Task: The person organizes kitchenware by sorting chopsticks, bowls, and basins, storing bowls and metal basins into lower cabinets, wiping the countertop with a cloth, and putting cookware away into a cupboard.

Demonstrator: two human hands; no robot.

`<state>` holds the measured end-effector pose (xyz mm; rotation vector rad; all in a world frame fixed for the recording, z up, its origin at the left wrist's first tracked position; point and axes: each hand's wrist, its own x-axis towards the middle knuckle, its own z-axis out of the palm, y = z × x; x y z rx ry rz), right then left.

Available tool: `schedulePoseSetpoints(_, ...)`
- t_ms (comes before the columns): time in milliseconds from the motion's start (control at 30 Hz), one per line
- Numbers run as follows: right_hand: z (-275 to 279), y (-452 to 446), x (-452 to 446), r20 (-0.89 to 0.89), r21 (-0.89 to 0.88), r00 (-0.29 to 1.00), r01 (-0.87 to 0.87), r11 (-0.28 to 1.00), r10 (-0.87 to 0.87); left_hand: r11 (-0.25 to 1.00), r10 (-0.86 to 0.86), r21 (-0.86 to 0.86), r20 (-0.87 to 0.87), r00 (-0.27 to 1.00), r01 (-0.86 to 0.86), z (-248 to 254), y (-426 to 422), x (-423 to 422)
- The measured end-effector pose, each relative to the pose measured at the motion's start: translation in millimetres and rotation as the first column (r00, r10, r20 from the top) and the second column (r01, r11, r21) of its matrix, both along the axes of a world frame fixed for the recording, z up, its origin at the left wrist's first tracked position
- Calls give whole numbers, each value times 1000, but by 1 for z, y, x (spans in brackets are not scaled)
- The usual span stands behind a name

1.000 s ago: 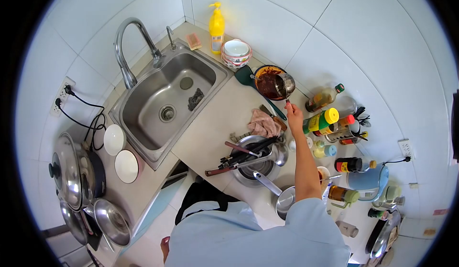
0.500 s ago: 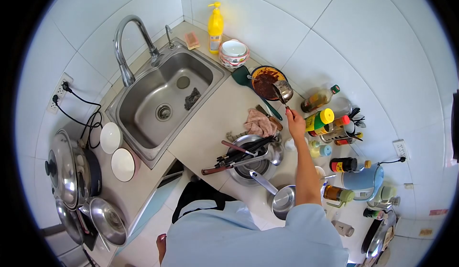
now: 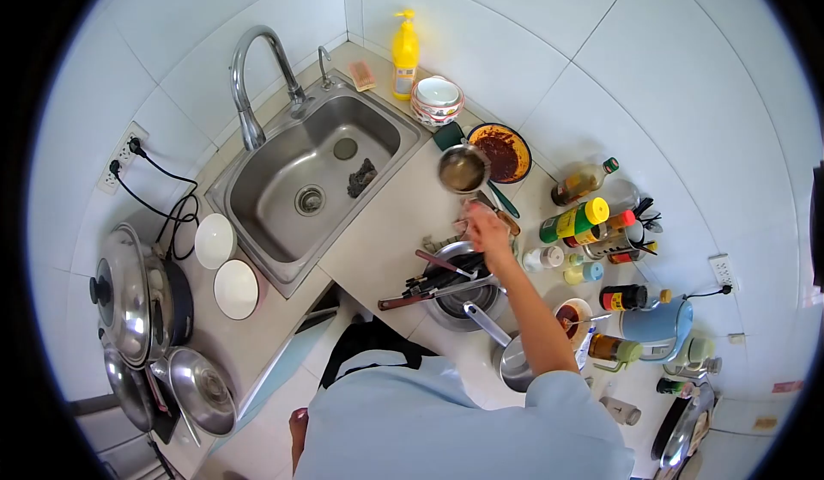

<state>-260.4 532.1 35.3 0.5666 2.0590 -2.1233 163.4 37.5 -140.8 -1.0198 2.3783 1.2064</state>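
My right hand [image 3: 487, 233], somewhat blurred, is closed round the handle of a round metal ladle [image 3: 463, 169] over the counter. Brownish residue shows inside the ladle's bowl. Right beside it, a dark-rimmed bowl [image 3: 500, 152] holds thick red-brown sauce. A dark green spatula [image 3: 449, 136] lies partly hidden behind the ladle. Beneath my right hand are a crumpled pinkish cloth [image 3: 470, 219] and a metal basin [image 3: 468, 312] with dark utensils across it. My left hand [image 3: 299, 422] hangs low by my side at the counter's edge, its fingers mostly hidden.
A steel sink [image 3: 292, 162] with a tall faucet [image 3: 249, 124] lies to the left. A yellow pump bottle [image 3: 405, 55] and stacked bowls [image 3: 437, 100] stand at the back. Several sauce bottles [image 3: 577, 221] crowd the right; a saucepan [image 3: 517, 364] sits near my body. Two white bowls [image 3: 235, 289] stand left.
My right hand has moved left and slightly down with the ladle, from over the sauce bowl to beside it, uncovering more sauce. The whole view has shifted slightly.
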Motion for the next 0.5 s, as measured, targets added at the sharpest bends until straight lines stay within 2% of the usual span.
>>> schedulePoseSetpoints(33,-1,-14,-1,64,-196,996,-52,979,65,999,33,35,-4,999,-33,3,-1,-3)
schedulePoseSetpoints(67,-2,-25,-4,59,-201,996,-52,978,65,992,79,96,70,994,-86,4,-4,-9)
schedulePoseSetpoints(133,-7,-42,-15,196,-269,972,-71,960,127,986,100,125,64,993,-107,8,-9,-8)
schedulePoseSetpoints(167,-11,-48,-20,192,-273,973,-70,960,125,974,134,179,55,989,-142,-2,-16,-2)
schedulePoseSetpoints(267,-33,-63,-33,243,-258,969,119,959,-55,894,268,367,23,963,-258,-26,-30,14)
schedulePoseSetpoints(400,-55,-80,-40,256,-218,949,240,946,-182,944,173,280,26,985,-173,-24,-41,15)
schedulePoseSetpoints(500,-68,-99,-38,296,-353,909,390,850,-294,962,108,249,25,994,-111,-24,-50,-2)
